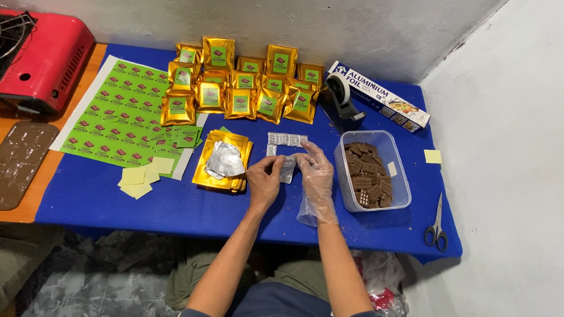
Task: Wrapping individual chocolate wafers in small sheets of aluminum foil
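Observation:
My left hand (264, 178) is bare and my right hand (315, 173) wears a loose clear plastic glove. Both pinch a small foil-wrapped bar (288, 168) between them over the blue table cover (168, 204). A second foil-wrapped bar (286, 139) lies just beyond the hands. To the left sits a stack of flat gold pouches (217, 174) with a crumpled piece of foil (224, 160) on top. Right of my gloved hand stands a clear plastic tub of brown chocolate bars (368, 174).
Several filled gold pouches with green labels (241, 82) stand in rows at the back. A green sticker sheet (118, 112), yellow paper squares (143, 173), a tape dispenser (341, 101), a foil box (379, 96), scissors (437, 225), a red stove (32, 53) and a brown mould (13, 163) surround them.

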